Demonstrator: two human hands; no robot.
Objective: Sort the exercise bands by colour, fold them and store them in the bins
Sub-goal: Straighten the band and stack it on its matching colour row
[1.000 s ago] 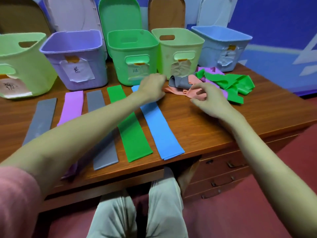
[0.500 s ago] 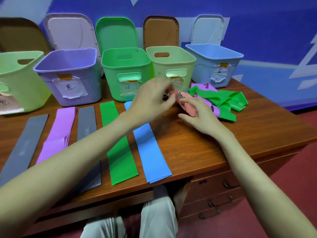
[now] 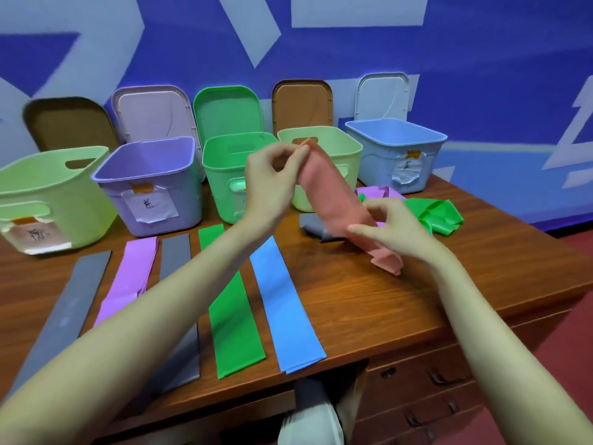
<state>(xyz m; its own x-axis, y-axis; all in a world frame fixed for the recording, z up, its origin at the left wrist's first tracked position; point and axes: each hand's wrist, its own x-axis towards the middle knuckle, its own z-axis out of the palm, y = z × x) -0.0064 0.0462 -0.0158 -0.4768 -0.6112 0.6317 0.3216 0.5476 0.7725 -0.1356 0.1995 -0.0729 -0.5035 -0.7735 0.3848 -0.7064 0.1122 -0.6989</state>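
A pink band (image 3: pixel 333 191) hangs stretched between both hands above the desk. My left hand (image 3: pixel 272 181) pinches its upper end, raised in front of the bins. My right hand (image 3: pixel 391 226) grips its lower part, whose folded end (image 3: pixel 386 263) touches the wood. Flat on the desk lie a grey band (image 3: pixel 69 313), a purple band (image 3: pixel 130 277), a second grey band (image 3: pixel 176 252), a green band (image 3: pixel 231 309) and a blue band (image 3: pixel 285 313). A crumpled grey band (image 3: pixel 313 226), a purple one (image 3: pixel 375 192) and green ones (image 3: pixel 439 216) form a pile behind my right hand.
Five open bins stand in a row at the back: light green (image 3: pixel 48 194), purple (image 3: pixel 150 181), green (image 3: pixel 224 168), pale green (image 3: pixel 340 149) and light blue (image 3: pixel 398 149). Their lids lean on the blue wall. The desk's front edge and drawers (image 3: pixel 426 380) lie below my arms.
Both hands have lifted the pink band out of the pile and drawn it out lengthwise, the left hand rising. The camera has tilted upward, showing more wall.
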